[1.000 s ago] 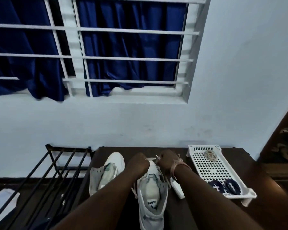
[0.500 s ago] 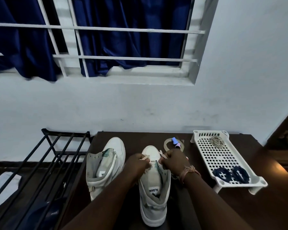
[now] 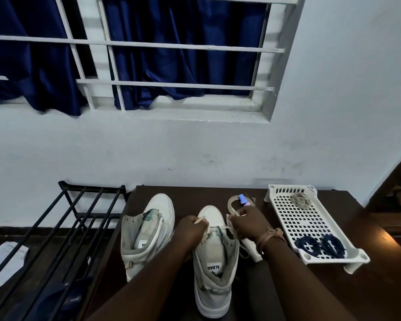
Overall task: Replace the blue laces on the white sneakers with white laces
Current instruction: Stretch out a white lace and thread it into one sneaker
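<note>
Over near sneaker (image 3: 214,258): left hand (image 3: 191,230), right hand (image 3: 249,224) each pinch white lace (image 3: 222,228) end, apparently at lowest eyelets.

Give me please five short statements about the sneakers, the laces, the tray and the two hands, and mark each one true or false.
1. Both hands hold the white lace over the right sneaker. True: the left hand and the right hand each pinch one end.
2. The left sneaker is fully laced in blue. False: no lace shows in its eyelets.
3. Two coiled blue laces lie in the white tray. True.
4. The tray stands left of both sneakers. False: it stands to their right.
5. The sneakers stand on the black rack. False: they stand on the dark table.
</note>
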